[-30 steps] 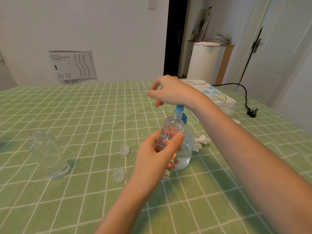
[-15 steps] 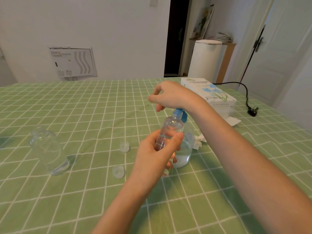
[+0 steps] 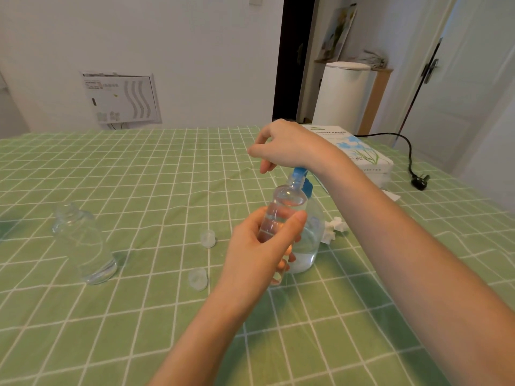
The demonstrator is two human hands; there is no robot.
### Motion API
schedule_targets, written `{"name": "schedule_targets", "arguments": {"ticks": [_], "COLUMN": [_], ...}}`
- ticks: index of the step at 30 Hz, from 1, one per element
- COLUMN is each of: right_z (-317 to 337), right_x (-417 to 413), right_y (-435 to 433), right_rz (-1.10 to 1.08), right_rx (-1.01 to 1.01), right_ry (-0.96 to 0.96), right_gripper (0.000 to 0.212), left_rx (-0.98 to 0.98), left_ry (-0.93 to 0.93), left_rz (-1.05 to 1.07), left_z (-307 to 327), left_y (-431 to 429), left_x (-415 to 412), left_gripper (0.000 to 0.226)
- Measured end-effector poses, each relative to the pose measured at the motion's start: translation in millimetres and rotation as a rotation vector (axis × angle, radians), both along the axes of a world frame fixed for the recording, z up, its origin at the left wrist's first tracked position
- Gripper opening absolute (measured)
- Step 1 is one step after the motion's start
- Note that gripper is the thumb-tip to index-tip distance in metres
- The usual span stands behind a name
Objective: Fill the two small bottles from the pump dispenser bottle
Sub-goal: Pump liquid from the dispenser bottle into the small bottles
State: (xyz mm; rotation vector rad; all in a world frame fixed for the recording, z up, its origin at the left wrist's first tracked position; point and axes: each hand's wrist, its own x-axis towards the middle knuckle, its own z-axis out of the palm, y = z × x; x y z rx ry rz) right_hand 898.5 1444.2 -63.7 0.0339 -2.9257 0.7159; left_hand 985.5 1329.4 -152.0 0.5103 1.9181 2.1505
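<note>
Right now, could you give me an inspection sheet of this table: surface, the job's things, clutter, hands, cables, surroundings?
Surface: green checked tablecloth, wrinkled.
Job's things: small bottle held at the blue nozzle of the pump dispenser bottle, some clear liquid inside; second small bottle upright, uncapped, apart at the left; two caps loose on the cloth.
Clutter: crumpled tissue; tissue paper box.
Hands: left hand fingers wrapped round the small bottle; right hand on the pump head.
Cables: black cord with plug, lying loose.
Surroundings: white walls, dark doorway, white cylindrical bin, white door.
</note>
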Motion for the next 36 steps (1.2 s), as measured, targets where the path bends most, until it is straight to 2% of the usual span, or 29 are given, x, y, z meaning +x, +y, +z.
{"name": "schedule_targets", "arguments": {"ticks": [5, 21, 36], "right_z": [-7, 3, -9], "right_x": [1, 1, 0], "right_y": [1, 1, 1], "right_rz": [0.003, 0.008, 0.011], "right_rx": [0.004, -0.002, -0.019], "right_ry": [-0.020, -0.005, -0.013], "right_gripper": [0.034, 0.028, 0.030], "left_rx": [-0.002, -0.006, -0.008], "left_ry": [-0.005, 0.008, -0.008], "left_rz": [0.001, 0.009, 0.012], "left_z": [-1, 2, 0], "left_y": [1, 1, 1], "left_x": [0, 1, 2], "left_gripper": [0.019, 0.026, 0.023]}}
